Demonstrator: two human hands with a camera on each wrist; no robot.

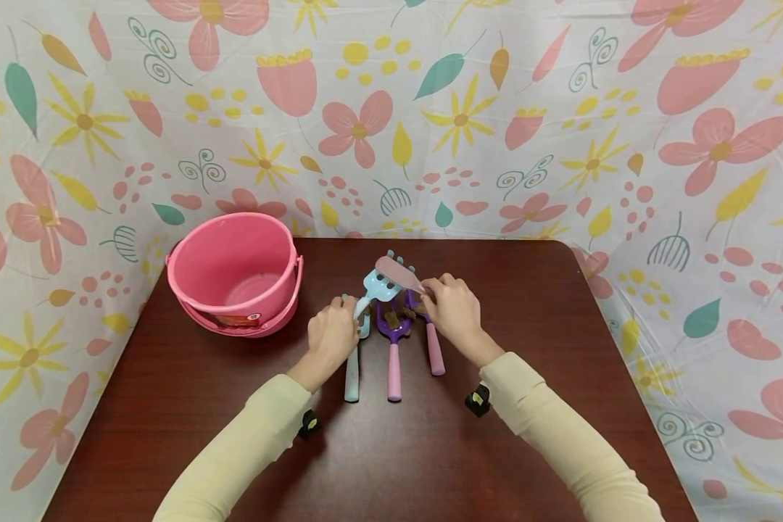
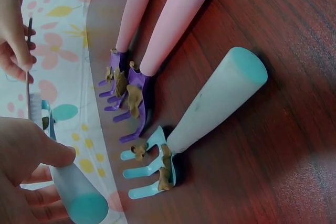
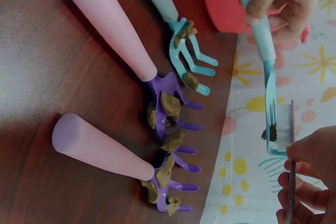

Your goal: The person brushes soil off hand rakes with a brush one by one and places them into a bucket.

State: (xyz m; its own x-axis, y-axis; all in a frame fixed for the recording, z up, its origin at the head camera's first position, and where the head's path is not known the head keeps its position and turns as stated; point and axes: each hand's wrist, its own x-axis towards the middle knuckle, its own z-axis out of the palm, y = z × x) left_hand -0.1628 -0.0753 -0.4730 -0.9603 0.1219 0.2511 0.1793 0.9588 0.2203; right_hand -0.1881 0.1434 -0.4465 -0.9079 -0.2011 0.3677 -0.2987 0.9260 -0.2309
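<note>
My left hand (image 1: 333,335) grips the pale handle of a light blue garden fork (image 1: 380,288), its tines pointing away over the table. A dark brown clump (image 3: 272,131) clings to its head. In my right hand (image 1: 454,313) I hold a pink-backed brush (image 1: 396,272) with white bristles (image 3: 284,125), which lie against or very near the fork's head. Below the hands lie a light blue hand rake (image 2: 152,169) and two purple ones with pink handles, one in the middle (image 1: 394,362) and one on the right (image 1: 434,349). Brown clay-like lumps (image 3: 170,104) stick to all of them.
A pink bucket (image 1: 189,290) with its handle down stands at the back left of the dark wooden table (image 1: 391,464). Behind and beside the table hangs a flower-patterned cloth (image 1: 359,181).
</note>
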